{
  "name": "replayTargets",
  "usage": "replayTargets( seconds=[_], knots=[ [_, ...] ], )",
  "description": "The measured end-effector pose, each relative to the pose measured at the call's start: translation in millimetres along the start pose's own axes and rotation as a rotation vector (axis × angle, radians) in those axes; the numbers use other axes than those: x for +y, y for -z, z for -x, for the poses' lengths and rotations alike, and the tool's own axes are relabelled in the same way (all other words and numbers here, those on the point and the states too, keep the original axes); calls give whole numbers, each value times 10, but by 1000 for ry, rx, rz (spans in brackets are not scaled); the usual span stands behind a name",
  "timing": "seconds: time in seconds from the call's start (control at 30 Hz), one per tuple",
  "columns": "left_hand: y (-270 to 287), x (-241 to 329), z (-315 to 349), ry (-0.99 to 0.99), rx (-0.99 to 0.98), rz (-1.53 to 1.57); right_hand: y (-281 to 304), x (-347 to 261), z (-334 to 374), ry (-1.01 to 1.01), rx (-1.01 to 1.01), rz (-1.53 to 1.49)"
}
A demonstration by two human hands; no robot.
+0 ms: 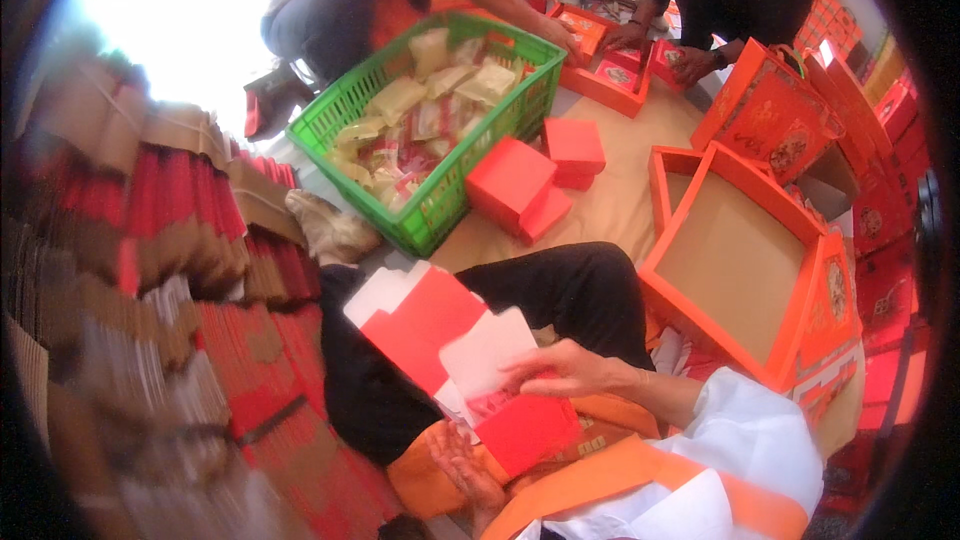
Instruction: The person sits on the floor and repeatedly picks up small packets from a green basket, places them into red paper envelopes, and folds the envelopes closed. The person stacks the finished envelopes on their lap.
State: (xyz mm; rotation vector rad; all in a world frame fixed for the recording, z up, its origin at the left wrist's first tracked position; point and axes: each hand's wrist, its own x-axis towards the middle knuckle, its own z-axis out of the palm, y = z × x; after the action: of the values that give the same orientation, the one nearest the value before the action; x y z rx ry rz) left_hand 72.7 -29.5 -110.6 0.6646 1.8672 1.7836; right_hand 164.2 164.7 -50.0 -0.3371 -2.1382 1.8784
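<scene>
Right hand [565, 370]: fingers at red-white folding carton [480, 350], apparently steadying it; pinch undetermined.
Left hand [467, 465]: fingers loosely spread.

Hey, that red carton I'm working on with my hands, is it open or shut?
Open: the red carton has pale flaps sticking out, untucked, and your right hand is at one.

Pkts [400, 97] (prob.) in crate [425, 224]
</scene>
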Motion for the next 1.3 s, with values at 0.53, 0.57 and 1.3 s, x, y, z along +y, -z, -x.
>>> replayTargets(
  seconds=[0.53,0.57,1.3],
  knots=[
    [504,81,-55,-87,-303,-6,-759,189,490,64,372,24],
    [451,-9,27,-38,-180,104,-798,170,478,57,427,-3],
    [319,385,26,156,-230,-20,-754,92,532,-141,312,-240]
  ],
)
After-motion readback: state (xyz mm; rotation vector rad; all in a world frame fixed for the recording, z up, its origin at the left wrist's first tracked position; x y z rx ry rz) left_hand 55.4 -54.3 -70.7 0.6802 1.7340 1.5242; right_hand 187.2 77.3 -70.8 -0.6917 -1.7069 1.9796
